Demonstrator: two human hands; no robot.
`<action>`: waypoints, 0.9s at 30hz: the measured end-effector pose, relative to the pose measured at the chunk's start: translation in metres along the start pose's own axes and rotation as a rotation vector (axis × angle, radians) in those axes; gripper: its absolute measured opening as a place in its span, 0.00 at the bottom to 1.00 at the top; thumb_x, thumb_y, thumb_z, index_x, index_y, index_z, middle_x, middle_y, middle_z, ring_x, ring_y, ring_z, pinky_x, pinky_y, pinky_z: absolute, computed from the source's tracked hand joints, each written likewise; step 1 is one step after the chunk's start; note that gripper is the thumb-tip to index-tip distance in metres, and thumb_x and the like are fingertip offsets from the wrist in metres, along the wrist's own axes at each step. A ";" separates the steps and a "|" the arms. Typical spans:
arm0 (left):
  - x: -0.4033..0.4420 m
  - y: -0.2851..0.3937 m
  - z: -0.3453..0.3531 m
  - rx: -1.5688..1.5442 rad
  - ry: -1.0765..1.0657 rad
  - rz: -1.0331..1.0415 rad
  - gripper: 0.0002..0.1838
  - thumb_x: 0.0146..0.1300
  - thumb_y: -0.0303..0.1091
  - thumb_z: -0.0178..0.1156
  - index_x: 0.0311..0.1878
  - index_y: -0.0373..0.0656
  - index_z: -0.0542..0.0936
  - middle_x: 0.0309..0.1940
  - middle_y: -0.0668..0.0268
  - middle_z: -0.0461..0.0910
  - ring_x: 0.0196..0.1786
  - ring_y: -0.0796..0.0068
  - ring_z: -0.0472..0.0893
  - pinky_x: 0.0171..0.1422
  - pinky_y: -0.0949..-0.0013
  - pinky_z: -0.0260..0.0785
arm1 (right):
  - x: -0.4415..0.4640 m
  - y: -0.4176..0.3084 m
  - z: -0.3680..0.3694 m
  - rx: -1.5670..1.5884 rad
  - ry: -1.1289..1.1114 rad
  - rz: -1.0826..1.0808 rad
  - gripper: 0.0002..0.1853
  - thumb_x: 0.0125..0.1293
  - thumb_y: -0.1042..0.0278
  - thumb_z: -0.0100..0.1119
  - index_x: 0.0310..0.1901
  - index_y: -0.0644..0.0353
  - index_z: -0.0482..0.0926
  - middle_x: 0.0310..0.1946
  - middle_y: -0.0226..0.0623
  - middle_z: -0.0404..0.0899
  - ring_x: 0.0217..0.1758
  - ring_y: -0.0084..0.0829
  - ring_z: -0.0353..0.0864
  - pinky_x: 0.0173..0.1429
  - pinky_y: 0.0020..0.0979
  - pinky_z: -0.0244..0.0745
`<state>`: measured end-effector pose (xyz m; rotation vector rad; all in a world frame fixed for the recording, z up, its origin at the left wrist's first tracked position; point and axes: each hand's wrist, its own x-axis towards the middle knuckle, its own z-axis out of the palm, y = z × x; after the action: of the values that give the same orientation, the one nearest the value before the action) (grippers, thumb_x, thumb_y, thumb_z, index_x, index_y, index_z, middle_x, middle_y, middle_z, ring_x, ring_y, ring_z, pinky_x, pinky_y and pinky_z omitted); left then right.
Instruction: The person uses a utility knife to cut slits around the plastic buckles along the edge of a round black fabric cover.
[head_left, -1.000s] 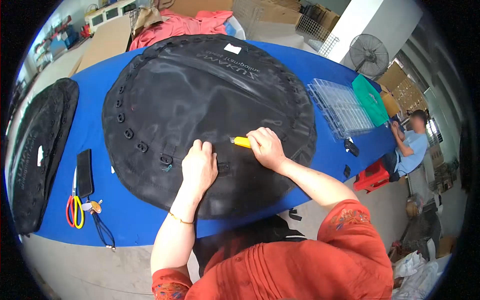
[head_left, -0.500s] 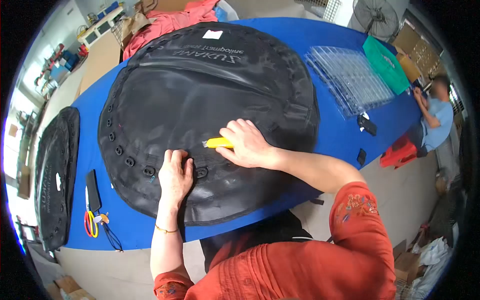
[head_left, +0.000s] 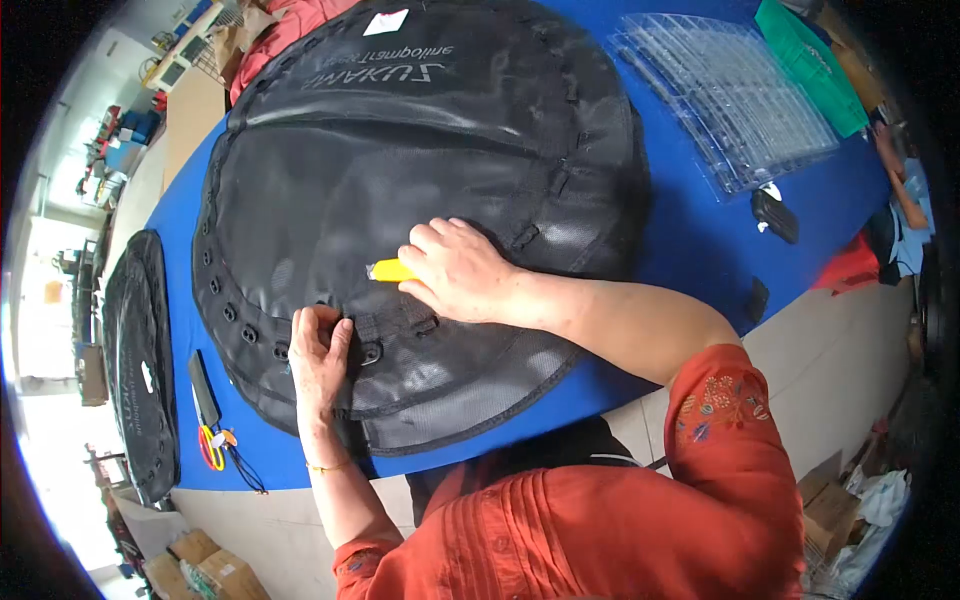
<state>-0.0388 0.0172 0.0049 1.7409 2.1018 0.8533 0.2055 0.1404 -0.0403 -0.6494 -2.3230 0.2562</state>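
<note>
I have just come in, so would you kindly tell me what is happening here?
A person in a red top is working at a blue table. Their right hand holds a yellow cutter over a large, round black mat, while the left hand is at the mat's near side. I cannot tell whether the blade touches it.

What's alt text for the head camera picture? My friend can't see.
A person's right hand holds a yellow cutter over a black mat while the left hand touches the mat. Scissors and clear trays lie on the blue table.
</note>
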 end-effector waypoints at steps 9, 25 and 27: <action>-0.001 -0.005 0.002 -0.017 0.036 -0.003 0.11 0.72 0.32 0.73 0.48 0.37 0.82 0.42 0.60 0.80 0.43 0.64 0.83 0.50 0.62 0.77 | 0.022 0.035 -0.022 -0.032 -0.003 0.209 0.15 0.73 0.56 0.71 0.46 0.60 0.83 0.45 0.43 0.80 0.51 0.47 0.83 0.59 0.48 0.79; -0.018 0.011 -0.010 0.058 0.017 0.045 0.10 0.75 0.29 0.70 0.52 0.35 0.83 0.44 0.59 0.80 0.40 0.67 0.84 0.47 0.65 0.78 | -0.001 0.012 -0.011 -0.070 -0.011 0.012 0.16 0.69 0.60 0.75 0.52 0.59 0.83 0.46 0.38 0.78 0.51 0.40 0.79 0.58 0.44 0.77; -0.028 0.022 -0.015 0.059 0.020 0.032 0.09 0.75 0.28 0.70 0.53 0.35 0.83 0.44 0.59 0.81 0.40 0.68 0.84 0.47 0.66 0.78 | -0.002 0.006 -0.009 -0.046 -0.030 0.008 0.16 0.69 0.60 0.75 0.52 0.59 0.83 0.46 0.38 0.78 0.51 0.41 0.79 0.59 0.44 0.77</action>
<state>-0.0233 -0.0115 0.0254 1.8068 2.1379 0.8290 0.2154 0.1446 -0.0368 -0.6817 -2.3613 0.2181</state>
